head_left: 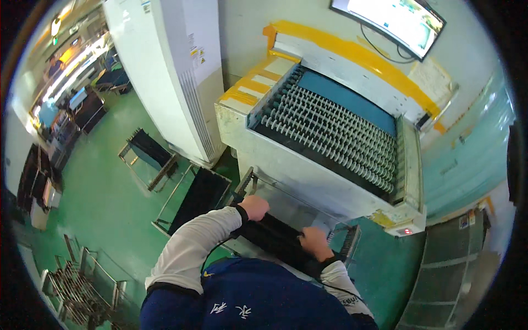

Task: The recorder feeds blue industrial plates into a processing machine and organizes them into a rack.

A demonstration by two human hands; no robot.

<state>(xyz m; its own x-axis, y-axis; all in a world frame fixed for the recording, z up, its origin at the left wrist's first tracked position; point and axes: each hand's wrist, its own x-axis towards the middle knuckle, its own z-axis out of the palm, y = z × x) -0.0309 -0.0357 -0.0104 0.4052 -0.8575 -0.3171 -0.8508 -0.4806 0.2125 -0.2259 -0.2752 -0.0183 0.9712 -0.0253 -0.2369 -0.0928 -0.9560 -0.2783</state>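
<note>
Just below the roller machine stands a metal rack (352,240) with toothed side bars, and both hands are over it. My left hand (254,207) is closed near the rack's left side bar. My right hand (316,243) has its fingers curled, close to the right side bar. Between and below them lie black panels (275,239) in the rack. Whatever either hand grips is hidden by the fingers. A greyish sheet-like surface (291,204) shows between the rack and the machine.
A machine (275,144) with rows of white disc rollers (335,135) stands ahead. Left of it is a tall white cabinet (181,71). Racks with black panels (201,198) stand on the green floor. Empty metal racks (80,289) are stacked lower left; a grey slatted panel (440,275) is lower right.
</note>
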